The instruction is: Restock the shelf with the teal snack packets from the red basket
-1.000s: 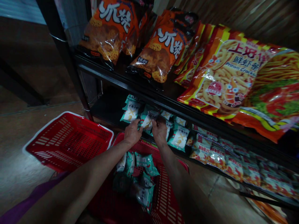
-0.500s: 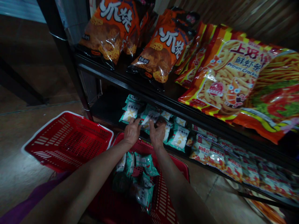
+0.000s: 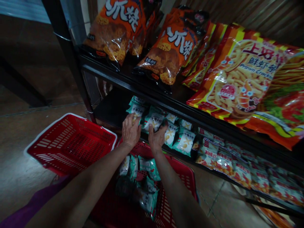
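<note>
- Teal-and-white plastic snack packets (image 3: 186, 142), small and pillow-shaped, in a row on the black lower shelf (image 3: 111, 103). Print reads 小鱼小虾; yellow motif beneath.
- Left hand (image 3: 131, 129): fingers bent over the leftmost packet (image 3: 138, 109), hiding its lower part. Cannot tell whether it grips.
- Right hand (image 3: 156, 137): thumb and fingers spread wide at the front of the next packet (image 3: 154, 119), which lies label up on the shelf.
- Upper shelf: large orange-and-black glossy bags (image 3: 166, 50), white characters 爪烧 legible. Beside them a red-and-yellow striped plastic bag (image 3: 237, 79), 上好 and a cut-off third character, 鲜虾条, "Prawn Cracke…", last letters unclear.
- Lower shelf, to the right: white-and-red packets (image 3: 223, 163), small print too blurred to read.
- Red perforated plastic basket (image 3: 190, 172) under the forearms; more teal packets (image 3: 149, 199) inside. A second red basket with white rim (image 3: 78, 133) stands left, just beside.
- Versus one second ago: both hands then held a packet raised; it now lies in the row. Left hand has moved left; right hand has come off the packet's top. Basket contents look unchanged.
</note>
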A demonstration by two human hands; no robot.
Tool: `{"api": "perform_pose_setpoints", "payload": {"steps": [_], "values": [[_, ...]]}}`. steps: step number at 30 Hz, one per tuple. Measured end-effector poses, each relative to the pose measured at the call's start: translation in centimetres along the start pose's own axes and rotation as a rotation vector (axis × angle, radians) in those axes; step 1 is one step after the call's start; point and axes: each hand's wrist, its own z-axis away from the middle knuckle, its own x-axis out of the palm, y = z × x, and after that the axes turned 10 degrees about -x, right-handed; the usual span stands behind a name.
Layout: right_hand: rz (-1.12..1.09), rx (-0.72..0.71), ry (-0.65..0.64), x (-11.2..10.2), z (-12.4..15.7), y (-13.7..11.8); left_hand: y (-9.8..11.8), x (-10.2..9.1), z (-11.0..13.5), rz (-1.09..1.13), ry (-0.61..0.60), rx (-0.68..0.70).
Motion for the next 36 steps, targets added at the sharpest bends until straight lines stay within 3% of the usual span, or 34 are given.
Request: {"api": "perform_pose_setpoints", "payload": {"steps": [10, 18, 24, 30, 36], "values": [[-0.067, 0.02, -0.04, 0.0, -0.2, -1.2, -2.1, 1.4, -0.7, -0.002, -0.024, -0.118], [-0.126, -0.027, 0.038, 0.7, 0.0, -0.4, -3.2, 1.7, -2.2, 0.19, 0.036, 0.011], [-0.107, -0.034, 0.036, 0.8, -0.1, -0.3, -3.8, 1.7, -3.6, 0.202, 0.049, 0.015], [-0.074, -0.031, 0.035, 1.4, 0.0, -0.4, -4.6, 2.4, -3.4, 0.232, 0.054, -0.037], [-0.099, -0.026, 0.064, 1.7, 0.3, -0.6, -4.4, 2.6, -2.9, 0.218, 0.034, -0.001]]}}
